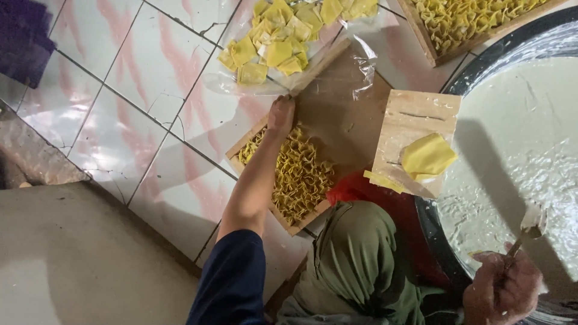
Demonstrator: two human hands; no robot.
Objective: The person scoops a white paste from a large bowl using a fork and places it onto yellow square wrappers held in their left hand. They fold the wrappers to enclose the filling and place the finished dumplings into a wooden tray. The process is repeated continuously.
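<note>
My left hand reaches out over a flat wooden tray and rests at the far end of a packed layer of folded yellow dumplings. Whether the hand holds anything I cannot tell. My right hand grips a small spatula smeared with white paste, held over a large round basin of pale paste. A stack of yellow square wrappers lies on a small wooden board beside the basin.
Loose yellow wrappers lie on clear plastic on the pink-streaked white tile floor. Another wooden tray of folded dumplings sits at the top right. A grey concrete step is at the lower left. My green-clad knee is below.
</note>
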